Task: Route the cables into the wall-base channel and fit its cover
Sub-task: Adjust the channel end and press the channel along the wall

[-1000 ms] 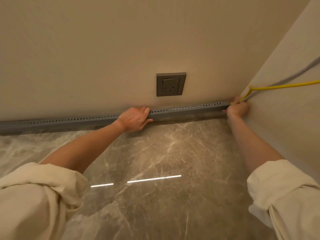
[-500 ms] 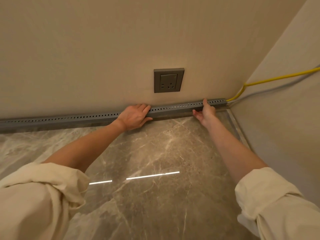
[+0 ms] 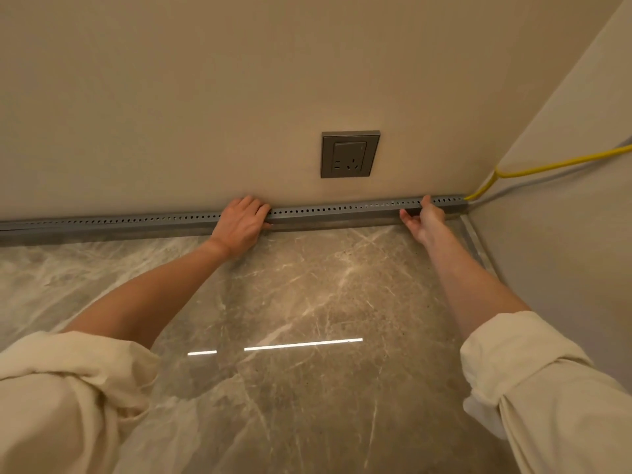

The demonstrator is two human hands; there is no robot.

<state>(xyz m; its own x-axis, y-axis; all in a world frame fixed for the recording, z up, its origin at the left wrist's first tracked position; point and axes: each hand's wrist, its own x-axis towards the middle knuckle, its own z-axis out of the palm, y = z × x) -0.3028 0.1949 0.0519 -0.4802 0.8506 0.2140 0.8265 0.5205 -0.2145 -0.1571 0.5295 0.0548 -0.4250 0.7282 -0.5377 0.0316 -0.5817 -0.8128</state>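
Note:
A long grey perforated channel cover (image 3: 335,211) runs along the foot of the beige wall, from the left edge to the room corner. My left hand (image 3: 241,223) lies flat over it near the middle, fingers wrapped across its top. My right hand (image 3: 423,220) pinches the cover further right, thumb on top and fingers at its front face. A yellow cable (image 3: 533,169) and a grey cable (image 3: 506,191) come along the right wall and enter the channel's end at the corner. Inside the channel, the cables are hidden.
A grey wall socket (image 3: 350,154) sits above the channel between my hands. The polished marble floor (image 3: 307,302) reflects a ceiling light strip. The right wall (image 3: 564,217) meets the back wall close to my right hand.
My right hand has left the corner end by the yellow cable and moved left along the cover, then settled into a pinch. My left hand has stayed in place.

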